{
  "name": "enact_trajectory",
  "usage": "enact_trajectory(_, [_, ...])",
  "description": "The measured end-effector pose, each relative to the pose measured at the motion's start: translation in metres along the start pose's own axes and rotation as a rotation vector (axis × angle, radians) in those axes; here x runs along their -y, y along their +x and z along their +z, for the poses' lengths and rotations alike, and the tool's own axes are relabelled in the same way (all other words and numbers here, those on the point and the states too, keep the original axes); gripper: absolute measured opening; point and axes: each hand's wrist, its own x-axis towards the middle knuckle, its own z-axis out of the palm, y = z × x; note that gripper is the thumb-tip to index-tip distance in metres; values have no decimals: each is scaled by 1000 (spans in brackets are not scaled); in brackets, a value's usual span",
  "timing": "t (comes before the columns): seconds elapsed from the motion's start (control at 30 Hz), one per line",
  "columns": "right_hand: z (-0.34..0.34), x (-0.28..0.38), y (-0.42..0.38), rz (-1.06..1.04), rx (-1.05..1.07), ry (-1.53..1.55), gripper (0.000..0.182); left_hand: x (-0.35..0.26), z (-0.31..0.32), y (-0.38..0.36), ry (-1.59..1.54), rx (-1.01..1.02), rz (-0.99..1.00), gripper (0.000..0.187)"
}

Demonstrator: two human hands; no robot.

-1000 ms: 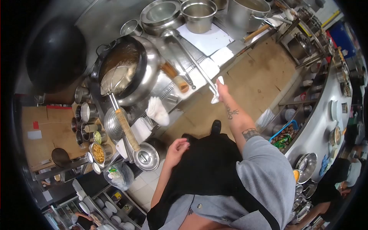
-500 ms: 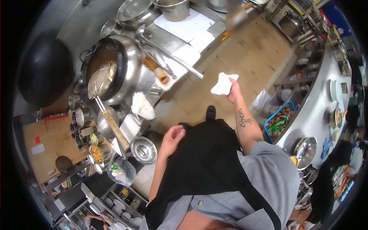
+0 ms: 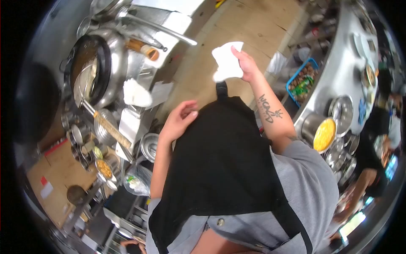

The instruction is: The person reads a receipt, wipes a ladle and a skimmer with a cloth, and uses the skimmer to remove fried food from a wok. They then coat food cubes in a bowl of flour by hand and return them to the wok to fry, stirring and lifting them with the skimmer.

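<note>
My right hand [image 3: 246, 65] grips a folded white cloth [image 3: 229, 62] in front of me, over the tiled floor, with the thumb on top. My left hand [image 3: 182, 119] is beside the black apron [image 3: 220, 161], empty, its fingers loosely curled and apart. To its left another white cloth [image 3: 137, 94] lies on the counter edge. Beyond that, a strainer [image 3: 86, 82] with a wrapped handle rests across a dark wok [image 3: 101, 70].
A ladle [image 3: 158, 27] and a wooden-handled brush [image 3: 144, 49] lie on the left counter. At right stand a blue basket [image 3: 302, 82], a pot of yellow food [image 3: 325, 134] and metal bowls [image 3: 341, 112]. Another person's arm [image 3: 357, 190] is at far right.
The view has shifted, bringing the yellow pot into fuller sight. My right hand has drawn the cloth nearer to my body. My left hand has moved a little, staying empty.
</note>
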Motion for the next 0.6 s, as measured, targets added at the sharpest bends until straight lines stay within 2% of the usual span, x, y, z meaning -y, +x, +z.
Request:
enact_trajectory(0.1, [-50,-35,-30,-34,-374,-289,34,15,-9,-26,13,33,-13,39])
enact_trajectory(0.17, [-104,-87,-53,-125,-650,-518,35,29,-22,-43,-52,5,-17,38])
enact_trajectory(0.23, [-145,-131,-105,-19,-809,-1106,42,37,-34,-63,-55,2,-11,37])
enact_trajectory(0.3, [-175,-200,-155,69,-879,-1197,45,51,-47,-80,-29,0,-21,37])
enact_trajectory(0.37, [-151,-247,-211,294,-805,-1224,42,59,-54,-96,-42,-9,-39,36])
enact_trajectory(0.43, [-93,-260,-248,516,-542,-892,41,70,-61,-105,-68,-5,-49,36])
enact_trajectory(0.47, [-109,-303,-252,441,-495,-838,40,75,-64,-107,-68,15,-41,36])
enact_trajectory(0.5, [-98,-316,-258,368,-449,-788,39,81,-66,-109,-72,35,-33,36])
enact_trajectory(0.53, [-93,-322,-265,289,-450,-1069,38,85,-67,-112,-79,51,-22,36])
enact_trajectory(0.6, [-71,-301,-292,520,-519,-747,36,89,-69,-117,-71,77,6,36])
